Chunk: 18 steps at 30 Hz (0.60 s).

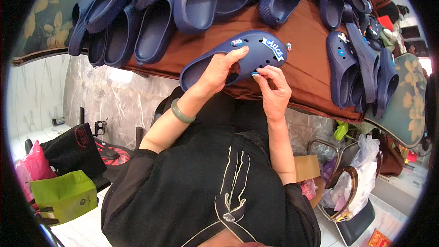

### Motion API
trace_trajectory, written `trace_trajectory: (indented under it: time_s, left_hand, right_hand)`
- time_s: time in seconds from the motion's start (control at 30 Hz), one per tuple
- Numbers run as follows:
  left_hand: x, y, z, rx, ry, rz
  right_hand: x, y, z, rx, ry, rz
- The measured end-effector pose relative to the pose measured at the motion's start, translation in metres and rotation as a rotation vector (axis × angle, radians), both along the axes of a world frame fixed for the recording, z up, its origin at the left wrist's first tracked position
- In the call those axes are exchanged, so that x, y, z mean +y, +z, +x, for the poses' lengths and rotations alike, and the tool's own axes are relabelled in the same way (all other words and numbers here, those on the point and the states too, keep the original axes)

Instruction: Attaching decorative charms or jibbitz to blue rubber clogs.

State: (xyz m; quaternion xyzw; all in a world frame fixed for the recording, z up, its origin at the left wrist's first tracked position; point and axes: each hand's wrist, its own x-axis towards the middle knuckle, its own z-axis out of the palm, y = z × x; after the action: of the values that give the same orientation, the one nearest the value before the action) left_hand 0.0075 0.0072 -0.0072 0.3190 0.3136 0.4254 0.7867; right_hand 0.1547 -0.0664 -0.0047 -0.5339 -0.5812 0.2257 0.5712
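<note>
Wears black top (201, 187) below grip; clasps navy clog (254, 55) steady in left hand (216, 72), pinches charm (254, 74), perhaps, in right hand (275, 90).

Rightward of the person's right hand (275, 90), I see an open stretch of shiny brown cloth (311, 75), wide enough for that hand to cross before a cluster of navy rubbery clogs (343, 66) blocks it. A small round multicoloured charm (288, 46) lies there, just off the toe of the held navy perforated clog (254, 48). Beyond, a crowded row of navy clogs (197, 7) bars the far left and middle.
</note>
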Motion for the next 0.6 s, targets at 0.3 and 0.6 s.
trace_trajectory:
  time_s: [0.3, 0.6]
  left_hand:
    - [-0.010, 0.014, -0.006, 0.248, -0.003, 0.283]
    - [-0.026, 0.004, 0.002, 0.516, 0.072, 0.655]
  right_hand:
    - [-0.001, 0.004, -0.002, 0.327, -0.071, -0.272]
    - [0.001, 0.006, 0.009, 0.519, 0.003, -0.395]
